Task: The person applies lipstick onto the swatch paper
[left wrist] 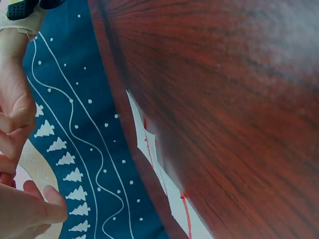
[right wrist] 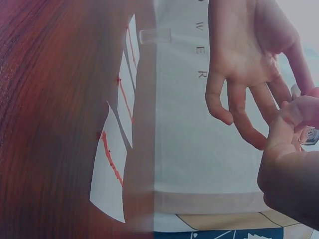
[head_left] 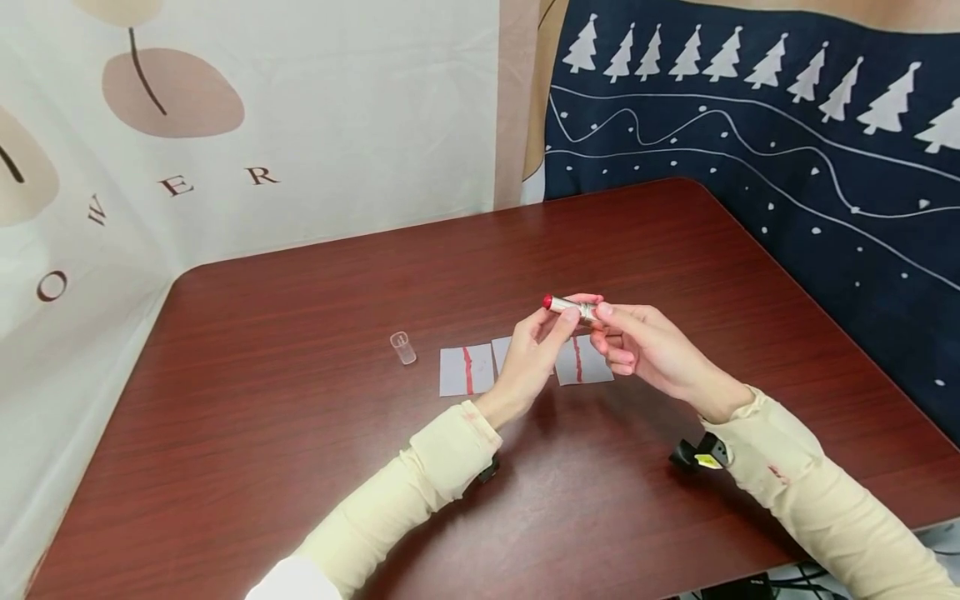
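Note:
A lipstick (head_left: 564,306) with a silver tube and a bared red tip is raised above the table, its tip pointing left. My left hand (head_left: 527,360) pinches the tube around its middle between thumb and fingers. At the other end, my right hand (head_left: 663,348) holds the base between thumb and fingertips. The clear bottom of the lipstick (right wrist: 310,136) shows between the hands in the right wrist view. Below the hands lie a left paper (head_left: 452,372), a middle paper (right wrist: 124,99) mostly covered by my left hand in the head view, and a right paper (head_left: 596,367). Each bears a red streak.
A clear cap (head_left: 403,348) lies on the brown table (head_left: 300,417), left of the papers. A pale curtain (head_left: 360,108) and a dark blue cloth with white trees (head_left: 750,150) hang behind the table edges. Cables (head_left: 806,575) show under the front right edge.

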Demonstrator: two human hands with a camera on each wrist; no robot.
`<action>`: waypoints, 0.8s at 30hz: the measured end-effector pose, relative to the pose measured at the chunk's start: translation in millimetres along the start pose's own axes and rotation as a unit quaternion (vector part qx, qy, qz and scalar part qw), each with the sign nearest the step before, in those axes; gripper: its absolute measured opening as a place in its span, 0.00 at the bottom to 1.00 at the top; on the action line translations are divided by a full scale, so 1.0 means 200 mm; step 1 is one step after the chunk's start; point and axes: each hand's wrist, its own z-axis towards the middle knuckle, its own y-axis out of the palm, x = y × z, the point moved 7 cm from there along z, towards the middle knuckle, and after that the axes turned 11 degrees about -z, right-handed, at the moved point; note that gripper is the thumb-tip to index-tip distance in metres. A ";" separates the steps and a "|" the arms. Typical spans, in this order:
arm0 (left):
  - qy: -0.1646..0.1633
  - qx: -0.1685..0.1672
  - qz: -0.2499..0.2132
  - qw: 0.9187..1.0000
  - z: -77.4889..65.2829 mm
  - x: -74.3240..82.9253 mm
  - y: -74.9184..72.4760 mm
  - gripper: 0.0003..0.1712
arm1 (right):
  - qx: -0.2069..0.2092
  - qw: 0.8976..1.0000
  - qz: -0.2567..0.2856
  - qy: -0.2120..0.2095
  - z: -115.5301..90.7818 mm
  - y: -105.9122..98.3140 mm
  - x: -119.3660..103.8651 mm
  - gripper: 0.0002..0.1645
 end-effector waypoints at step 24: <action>-0.042 0.097 -0.017 0.994 -0.03 -0.07 -0.04 0.20 | 0.081 0.990 -0.112 -0.017 -0.01 0.00 0.00 0.15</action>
